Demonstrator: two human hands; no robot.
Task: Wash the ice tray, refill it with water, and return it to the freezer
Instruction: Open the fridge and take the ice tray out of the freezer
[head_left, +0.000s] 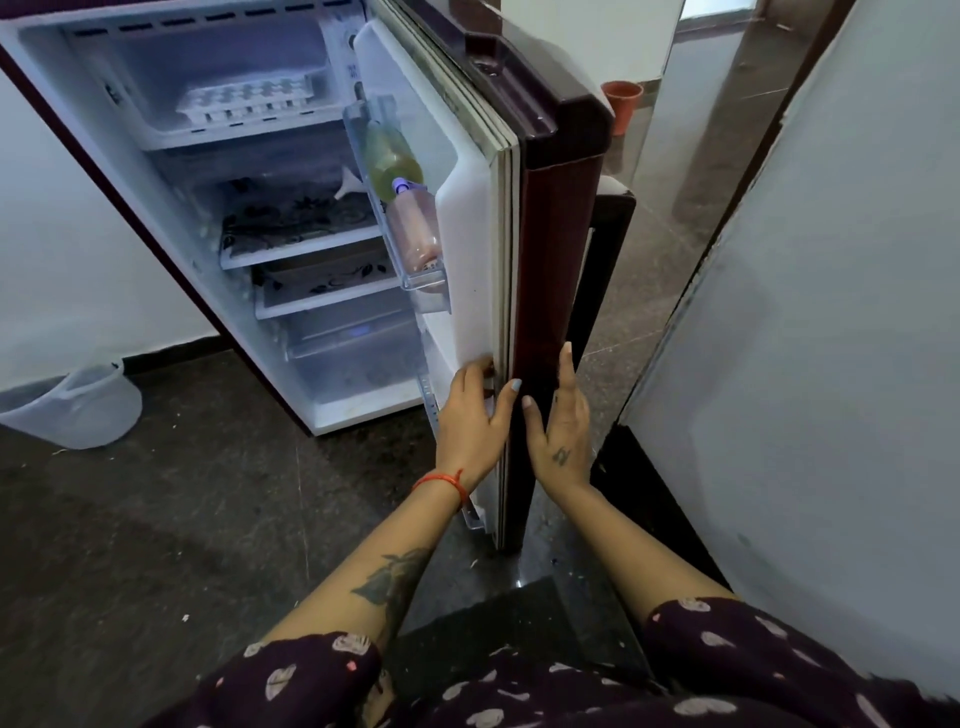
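dark stone floor (156, 519), white walls (62, 270)

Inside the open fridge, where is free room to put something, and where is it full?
Free: the freezer shelf left of the ice tray, and the bottom floor under the drawer. Crowded: the door rack, filled by two bottles, and the door edge, held by both hands.
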